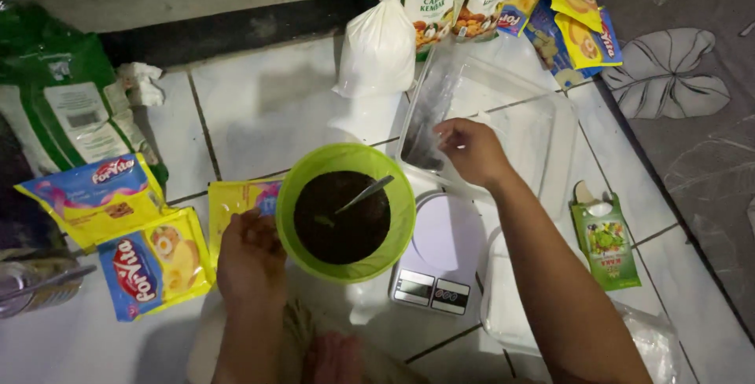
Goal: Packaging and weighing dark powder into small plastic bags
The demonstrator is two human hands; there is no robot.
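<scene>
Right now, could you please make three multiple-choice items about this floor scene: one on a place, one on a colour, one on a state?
1. Where is the kitchen scale?
A. right of the bowl, touching it
B. behind the white bag
C. on the grey mat

2. What colour is the bowl?
A. red
B. light green
C. black

3. What is the state of the bowl?
A. empty
B. upside down
C. filled with a dark mix, with a spoon in it

Answers:
1 A, the white scale lies on the tiles at the bowl's right edge, below the clear tray that the right hand touches.
2 B, its rim is light green beside the left hand.
3 C, the spoon rests in the dark mix.
</scene>
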